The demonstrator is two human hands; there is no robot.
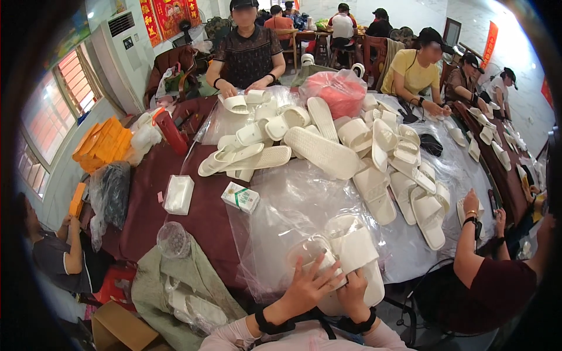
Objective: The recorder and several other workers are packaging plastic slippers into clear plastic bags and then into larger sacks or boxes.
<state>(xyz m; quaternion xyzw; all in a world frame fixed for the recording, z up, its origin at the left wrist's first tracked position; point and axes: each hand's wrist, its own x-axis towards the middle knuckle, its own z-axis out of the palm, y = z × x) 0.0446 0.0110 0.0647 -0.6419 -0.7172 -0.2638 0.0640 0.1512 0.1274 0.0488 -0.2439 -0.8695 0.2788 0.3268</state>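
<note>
Two forearms in pale pink sleeves (234, 334) are coming in over the near edge of the bench (149, 202), dark bands (272, 323) circling both wrists. At that edge, white slippers (356, 250) are lying beneath the hands. The left hand (313, 284) is slanting inward, palm down, its grip spreading loosely with fingers fanned over one slipper and clear plastic. The right hand (353, 289) is pointing away from the body, fingers bending against a slipper's strap; whether its grip is closing on it is impossible to make out. Left of the arms, a grey-green sack (149, 279) is crowding the edge. Beyond the hands, plastic sheets (293, 199) are covering the surface, giving low, flat room toward a small white-and-green box (240, 198) and a white pack (178, 195). Farther off, a slipper pile (325, 153) is blocking the way across, and a co-worker (246, 55) is standing behind it.
</note>
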